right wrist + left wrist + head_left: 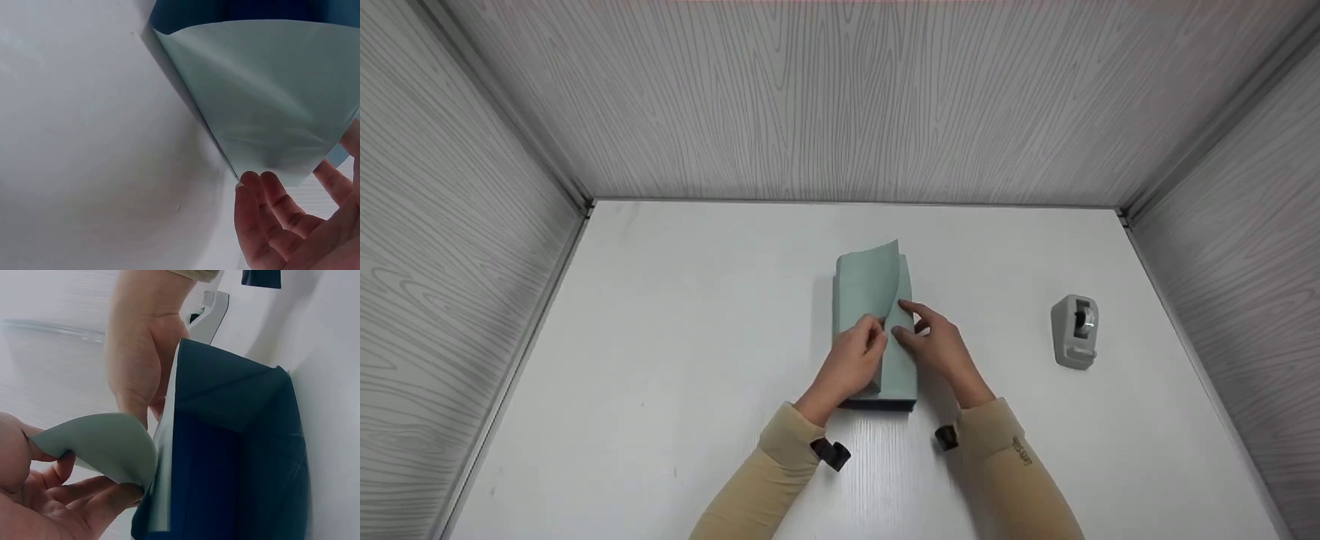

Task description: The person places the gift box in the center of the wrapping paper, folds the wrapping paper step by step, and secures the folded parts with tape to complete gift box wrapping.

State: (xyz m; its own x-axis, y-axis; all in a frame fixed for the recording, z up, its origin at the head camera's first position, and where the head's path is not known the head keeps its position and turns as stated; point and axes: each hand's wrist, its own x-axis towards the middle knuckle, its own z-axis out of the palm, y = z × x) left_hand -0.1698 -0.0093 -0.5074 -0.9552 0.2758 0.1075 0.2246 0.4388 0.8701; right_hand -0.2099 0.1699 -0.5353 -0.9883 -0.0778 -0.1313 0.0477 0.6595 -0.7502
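Note:
A dark blue box (208, 478) lies inside pale green wrapping paper (868, 277); the paper's end stands out past the box like an open sleeve, dark teal within. Along the top, one edge of the paper curls up over the other. My left hand (851, 356) pinches this raised flap (107, 441) between thumb and fingers, as the left wrist view shows. On the right side of the parcel, my right hand (937, 345) touches the paper with its thumb and fingertips, fingers slightly bent. The right wrist view shows its fingertips (251, 183) against the paper's lower edge.
A grey tape dispenser (1074, 331) with a roll of clear tape stands to the right on the white table (697, 315). Grey wood-grain panels (840, 105) enclose the table at the back and both sides.

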